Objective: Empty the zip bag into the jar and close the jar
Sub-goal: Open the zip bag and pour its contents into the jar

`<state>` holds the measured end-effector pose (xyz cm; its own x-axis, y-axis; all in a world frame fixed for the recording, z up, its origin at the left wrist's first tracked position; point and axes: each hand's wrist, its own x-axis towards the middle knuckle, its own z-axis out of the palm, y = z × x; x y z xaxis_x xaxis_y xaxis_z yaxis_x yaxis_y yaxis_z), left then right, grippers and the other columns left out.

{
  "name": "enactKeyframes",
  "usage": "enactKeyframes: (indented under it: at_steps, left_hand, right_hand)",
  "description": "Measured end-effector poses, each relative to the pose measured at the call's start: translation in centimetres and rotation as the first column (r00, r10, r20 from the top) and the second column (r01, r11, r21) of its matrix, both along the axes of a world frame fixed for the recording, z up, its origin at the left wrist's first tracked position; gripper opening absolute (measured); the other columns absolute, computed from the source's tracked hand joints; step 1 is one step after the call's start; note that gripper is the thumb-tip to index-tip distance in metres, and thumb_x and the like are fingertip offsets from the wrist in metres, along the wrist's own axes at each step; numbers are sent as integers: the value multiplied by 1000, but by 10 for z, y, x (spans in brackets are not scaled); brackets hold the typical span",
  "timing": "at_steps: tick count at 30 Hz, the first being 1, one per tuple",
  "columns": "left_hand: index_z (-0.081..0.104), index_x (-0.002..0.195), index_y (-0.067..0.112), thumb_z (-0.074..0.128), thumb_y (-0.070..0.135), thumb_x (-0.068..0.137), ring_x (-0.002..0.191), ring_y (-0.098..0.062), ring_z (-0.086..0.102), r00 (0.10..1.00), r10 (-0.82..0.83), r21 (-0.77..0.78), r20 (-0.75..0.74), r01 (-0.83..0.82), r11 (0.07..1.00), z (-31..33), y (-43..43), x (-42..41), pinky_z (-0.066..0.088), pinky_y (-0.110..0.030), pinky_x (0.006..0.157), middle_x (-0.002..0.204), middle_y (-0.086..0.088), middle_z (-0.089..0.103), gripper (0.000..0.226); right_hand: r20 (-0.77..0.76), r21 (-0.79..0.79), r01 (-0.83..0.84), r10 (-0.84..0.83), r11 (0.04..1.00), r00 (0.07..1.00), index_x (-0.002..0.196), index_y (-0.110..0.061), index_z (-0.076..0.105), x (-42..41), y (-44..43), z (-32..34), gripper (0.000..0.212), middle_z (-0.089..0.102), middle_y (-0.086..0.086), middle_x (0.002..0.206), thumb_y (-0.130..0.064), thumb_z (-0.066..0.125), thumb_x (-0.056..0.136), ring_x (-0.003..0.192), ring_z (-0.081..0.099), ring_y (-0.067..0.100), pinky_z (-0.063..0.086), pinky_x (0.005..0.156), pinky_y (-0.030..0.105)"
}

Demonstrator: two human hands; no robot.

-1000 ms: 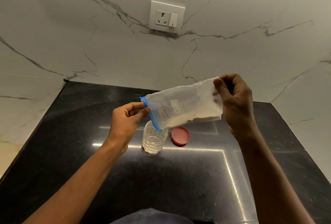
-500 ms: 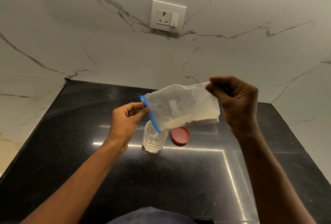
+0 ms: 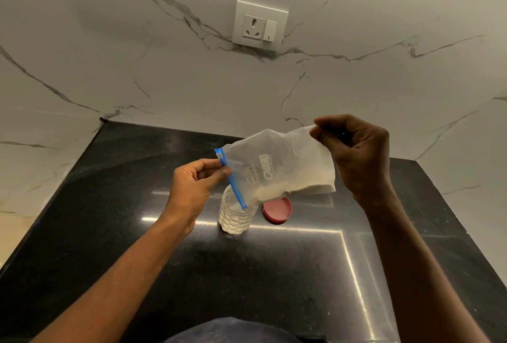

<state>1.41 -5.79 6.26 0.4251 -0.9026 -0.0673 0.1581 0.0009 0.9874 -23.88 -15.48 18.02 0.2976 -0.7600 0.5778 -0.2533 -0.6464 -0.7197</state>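
Bag (image 3: 279, 169) held over the desk (image 3: 137, 233), long axis tilted, blue zip mouth pointing down-left into the open jar (image 3: 237, 215), left hand (image 3: 196, 189) pinching the zip edge, right hand (image 3: 356, 156) pinching the raised bottom corner, red lid (image 3: 277, 210) lying just right of jar.

place: home kitchen | cues: black granite counter (image 3: 137, 233), marble backsplash (image 3: 137, 68), wall socket (image 3: 259, 26)
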Motion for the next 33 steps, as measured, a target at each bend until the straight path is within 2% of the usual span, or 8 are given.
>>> enactKeyframes:
  at_steps: [6, 10, 12, 15, 17, 23, 28, 33]
  left_hand:
    - [75, 89, 14, 90, 36, 73, 76, -16, 75, 923, -176, 221, 343, 103, 970, 23, 4, 9, 62, -27, 72, 81, -2, 78, 31]
    - [50, 118, 28, 78, 84, 55, 105, -16, 50, 539, -160, 271, 827, -133, 953, 50, 0, 10, 40, -40, 94, 114, 5, 52, 88]
    - [43, 137, 37, 66, 95, 51, 124, -20, 43, 437, -114, 145, 892, -38, 989, 70, -6, 2, 28, -43, 102, 136, 2, 46, 106]
    - [48, 148, 39, 68, 77, 78, 142, -21, 41, 330, -191, 102, 925, 269, 958, 95, -34, -27, 19, -39, 104, 153, 5, 50, 82]
    - [57, 142, 35, 66, 60, 94, 136, -19, 50, 279, -307, 189, 910, 381, 905, 104, -51, -46, 19, -40, 105, 144, 6, 62, 55]
    - [77, 104, 23, 61, 38, 106, 104, -20, 65, 436, -332, 129, 836, 432, 893, 103, -69, -60, 29, -48, 107, 98, 7, 74, 22]
    - [81, 109, 18, 65, 32, 104, 101, -20, 67, 502, -361, 88, 786, 487, 869, 96, -69, -60, 46, -63, 103, 100, 2, 77, 22]
    - [81, 113, 16, 67, 30, 102, 105, -21, 67, 529, -345, 68, 775, 473, 878, 93, -68, -59, 48, -62, 103, 108, -1, 78, 22]
  right_hand:
    - [-14, 14, 29, -29, 999, 999, 110, -18, 76, -6, 2, -6, 22, 77, -16, 98, -9, 80, 90, 93, 77, 8, 62, 85, 23]
    - [-13, 32, 30, -30, 999, 999, 109, -18, 76, -11, 3, -7, 22, 78, -9, 99, -9, 80, 90, 92, 78, 10, 62, 84, 24]
    - [-14, 31, 27, -27, 999, 1000, 109, -17, 76, -12, 3, -7, 22, 77, -10, 99, -8, 80, 90, 92, 77, 10, 62, 83, 23]
    - [-12, 26, 10, -9, 1000, 1000, 110, -14, 75, -13, 2, -10, 21, 77, -11, 100, -7, 79, 91, 92, 77, 8, 61, 83, 22]
    - [-1, 29, 0, 0, 1000, 1000, 110, -15, 76, -16, 0, -12, 21, 78, -14, 96, -7, 78, 91, 93, 77, 9, 61, 82, 20]
    - [102, 120, -3, -10, 993, 995, 111, -19, 76, -27, -2, -22, 24, 77, -9, 94, -11, 83, 89, 86, 74, 7, 58, 75, 16]
    - [-76, 435, -27, 66, 900, 995, 137, -43, 55, -39, -7, -32, 75, 64, -11, 129, -45, 91, 72, 113, 68, 5, 62, 82, 22]
    - [81, 537, -118, 89, 836, 993, 109, -21, 76, -36, 1, -57, 27, 79, 6, 107, -32, 77, 85, 105, 73, 38, 65, 85, 45]
